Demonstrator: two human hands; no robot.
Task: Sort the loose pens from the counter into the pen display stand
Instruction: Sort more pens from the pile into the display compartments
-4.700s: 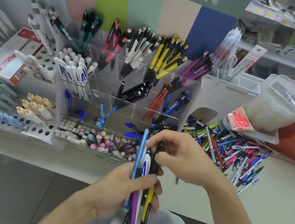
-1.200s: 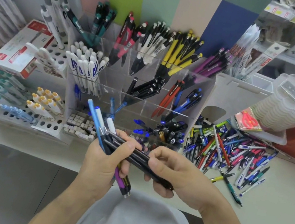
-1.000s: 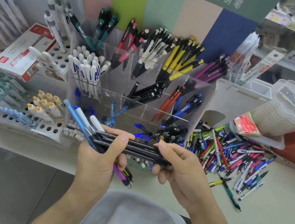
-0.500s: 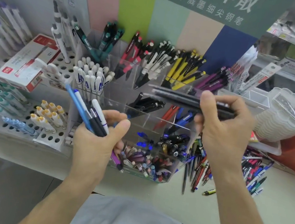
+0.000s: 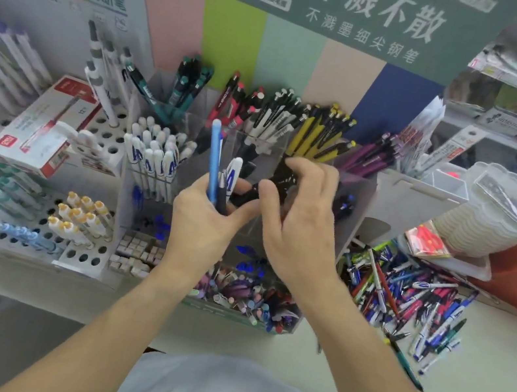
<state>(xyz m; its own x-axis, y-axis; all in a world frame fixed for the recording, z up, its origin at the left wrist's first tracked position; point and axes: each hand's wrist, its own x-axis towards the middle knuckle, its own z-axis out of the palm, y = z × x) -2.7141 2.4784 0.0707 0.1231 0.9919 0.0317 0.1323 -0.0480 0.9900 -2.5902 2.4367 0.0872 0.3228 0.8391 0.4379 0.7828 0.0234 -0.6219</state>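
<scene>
Gripping a small bunch of pens, the left hand [image 5: 207, 221] holds a light blue pen [image 5: 214, 157] and a white pen [image 5: 231, 174] upright in its curled fingers. Just at its three o'clock, the right hand [image 5: 300, 224] curls its fingertips round a cluster of black pens [image 5: 282, 177], lowering them, it seems, into a middle compartment of the clear pen display stand [image 5: 258, 147]; blur keeps me from telling whether they are already seated. Behind the hands, at twelve o'clock, the stand's back row carries teal, red, white, yellow and purple pens in separate cells. Out at three o'clock the pile of loose pens [image 5: 406, 291] lies heaped on the tabletop [image 5: 475, 389], well apart from both hands.

The step in hand looks like dropping the black batch with its fellows. Next the right hand must let go cleanly, then draw one colour from the left hand's bunch and find its matching cell. Much of the pile is still unsorted.
</scene>
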